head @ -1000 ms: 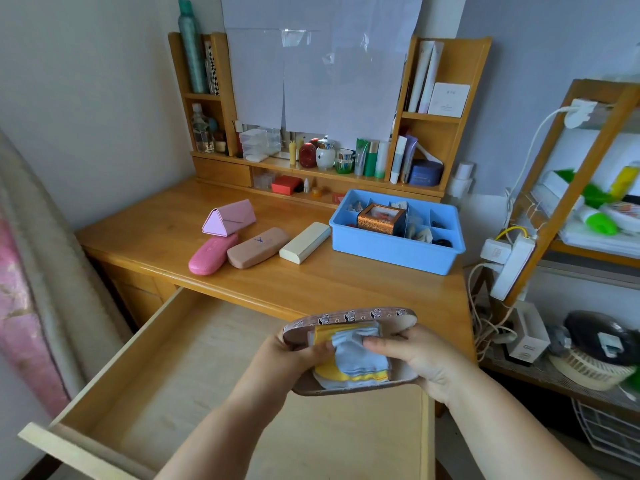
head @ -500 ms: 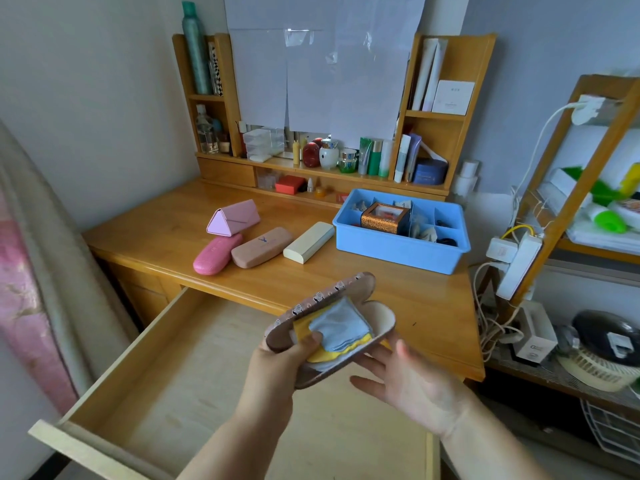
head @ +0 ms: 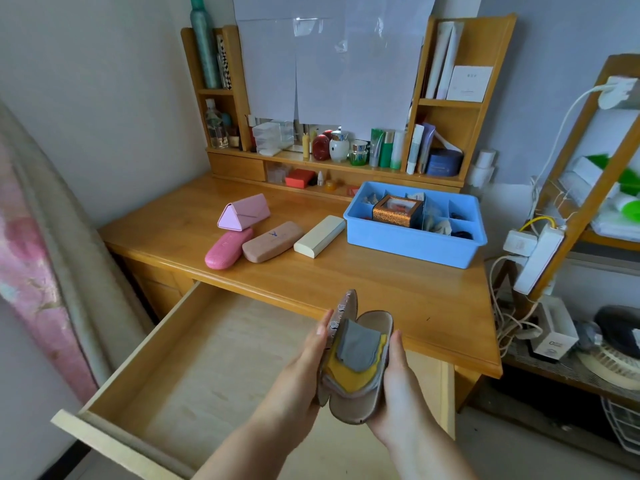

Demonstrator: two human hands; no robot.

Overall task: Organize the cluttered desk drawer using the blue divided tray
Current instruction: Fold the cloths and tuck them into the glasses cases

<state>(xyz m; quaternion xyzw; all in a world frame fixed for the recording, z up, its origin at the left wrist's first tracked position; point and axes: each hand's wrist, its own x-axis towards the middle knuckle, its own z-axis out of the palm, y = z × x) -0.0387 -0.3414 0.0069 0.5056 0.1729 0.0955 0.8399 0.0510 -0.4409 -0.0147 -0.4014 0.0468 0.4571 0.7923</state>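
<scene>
Both hands are up over the open drawer [head: 221,368] right now, holding a glasses case [head: 360,393] between them. The left hand [head: 304,362] grips the patterned lid side, fingers curled around its edge, and the right hand [head: 398,382] cups the other half from below and beside, thumb up along the rim. The case is hinged open, standing roughly on end, and you can see a grey cloth [head: 356,344] tucked on top of a yellow cloth [head: 349,372] inside it.

The blue tray [head: 412,244] sits on the wooden surface [head: 381,289] toward the back right, well apart from the hands. A small orange and black box [head: 396,211] stands in one of its compartments, and there are bits and pieces in the other sections that are too small for me to make out.

Further left on the surface there's a little row of other cases: a pink triangular folding one [head: 244,211], a hot pink hard case [head: 228,247] just in front of it, a tan one [head: 272,240] touching or nearly touching that, and a cream one [head: 320,235] beside it, closest to the tray.

The drawer is pulled way out and shows a pale wood bottom. The shelf unit [head: 346,164] at the back has bottles, jars and tubes lined up.
</scene>
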